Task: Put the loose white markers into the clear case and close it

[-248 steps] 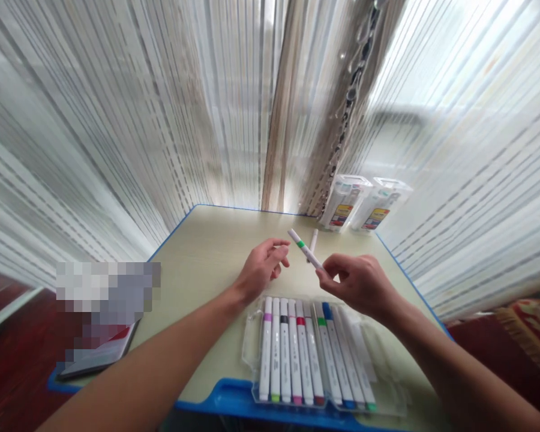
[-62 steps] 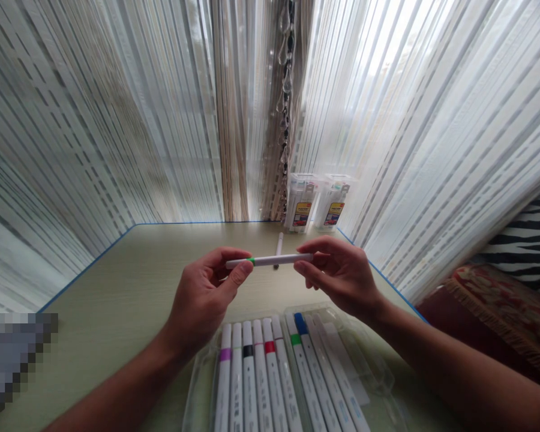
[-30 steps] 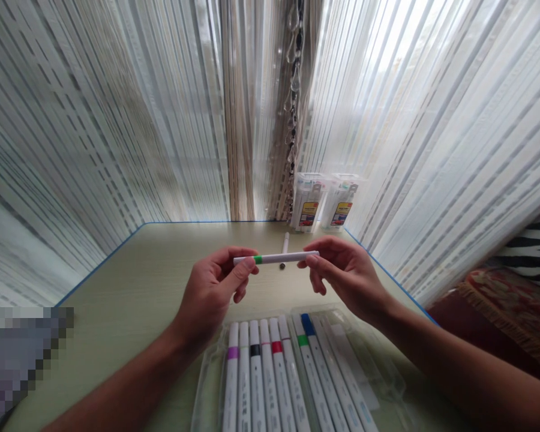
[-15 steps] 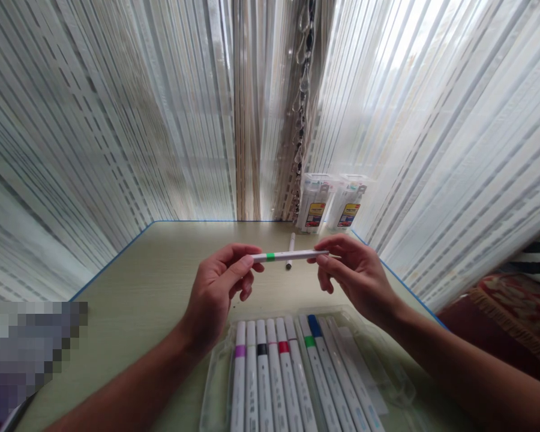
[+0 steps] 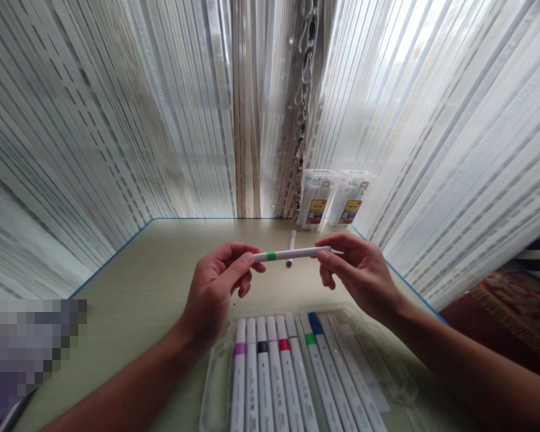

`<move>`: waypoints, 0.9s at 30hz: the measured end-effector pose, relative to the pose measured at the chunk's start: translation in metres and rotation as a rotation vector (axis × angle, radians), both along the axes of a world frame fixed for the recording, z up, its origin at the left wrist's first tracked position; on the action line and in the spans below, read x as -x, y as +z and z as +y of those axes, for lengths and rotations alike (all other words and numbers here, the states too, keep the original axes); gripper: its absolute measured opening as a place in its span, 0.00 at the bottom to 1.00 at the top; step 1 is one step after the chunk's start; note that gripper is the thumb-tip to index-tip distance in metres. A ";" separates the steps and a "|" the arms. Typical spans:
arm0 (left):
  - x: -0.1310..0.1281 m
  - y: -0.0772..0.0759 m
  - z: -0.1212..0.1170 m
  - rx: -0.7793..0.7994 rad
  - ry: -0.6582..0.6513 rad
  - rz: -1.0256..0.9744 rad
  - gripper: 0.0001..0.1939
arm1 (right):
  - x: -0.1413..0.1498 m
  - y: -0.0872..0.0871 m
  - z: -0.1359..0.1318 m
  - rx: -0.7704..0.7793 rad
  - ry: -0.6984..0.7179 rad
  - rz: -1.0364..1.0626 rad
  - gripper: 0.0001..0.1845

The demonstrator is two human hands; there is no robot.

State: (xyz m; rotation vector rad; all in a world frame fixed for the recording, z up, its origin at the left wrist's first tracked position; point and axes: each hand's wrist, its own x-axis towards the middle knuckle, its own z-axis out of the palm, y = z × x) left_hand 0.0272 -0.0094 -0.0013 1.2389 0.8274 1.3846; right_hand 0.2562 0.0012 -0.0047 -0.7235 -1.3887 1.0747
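Held marker (image 5: 292,254): in the head view, we see the white, green-banded marker almost level above a pale table (image 5: 130,264).
Left hand (image 5: 213,282): thumb and fingers pinch the end beside the green band.
Right hand (image 5: 364,267): thumb and fingers grip the opposite end; whether a cap sits there, we cannot tell.
Loose marker (image 5: 292,239): it lies just beyond, partly hidden from us by the held one.
Clear case (image 5: 216,366): nearer us, a row of markers (image 5: 263,372) lies in it.
Clear boxes (image 5: 350,201): two stand at the far edge, before a string curtain (image 5: 198,108).
Slip risk: we judge that a sudden tug, with fingertip holds alone, could shoot the marker free; dropped, it might roll or knock the loose marker.
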 end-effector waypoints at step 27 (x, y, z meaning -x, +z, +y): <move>-0.002 -0.001 0.000 -0.036 0.037 0.028 0.09 | 0.000 -0.002 0.002 0.014 -0.046 -0.011 0.09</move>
